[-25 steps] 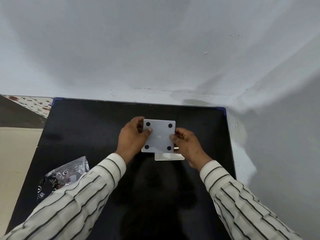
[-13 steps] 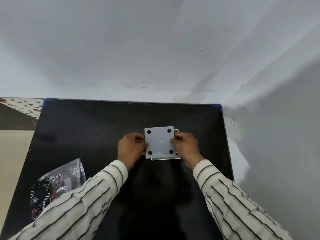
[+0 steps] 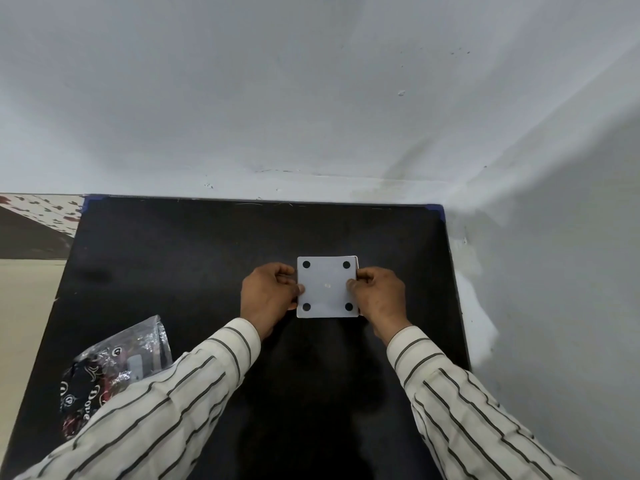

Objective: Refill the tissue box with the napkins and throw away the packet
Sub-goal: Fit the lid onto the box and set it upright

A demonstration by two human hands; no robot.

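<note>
A white square tissue box (image 3: 327, 287) lies bottom-up on the black table (image 3: 173, 265), showing a flat base panel with a black dot in each corner. My left hand (image 3: 268, 297) grips its left edge and my right hand (image 3: 379, 297) grips its right edge, thumbs on the panel. The base sits squarely over the box; a thin edge shows along its right side. The napkins are hidden. The crumpled clear and black printed packet (image 3: 114, 368) lies at the table's left front, partly behind my left sleeve.
The table is pushed into a corner: a white wall (image 3: 311, 98) runs along its far edge and another wall (image 3: 554, 271) along its right edge. Beyond the table's left edge is beige floor (image 3: 20, 323).
The base panel, held tilted and offset over the box a second ago, has been brought down and now lines up flat on the box. Both hands shifted to its side edges.
</note>
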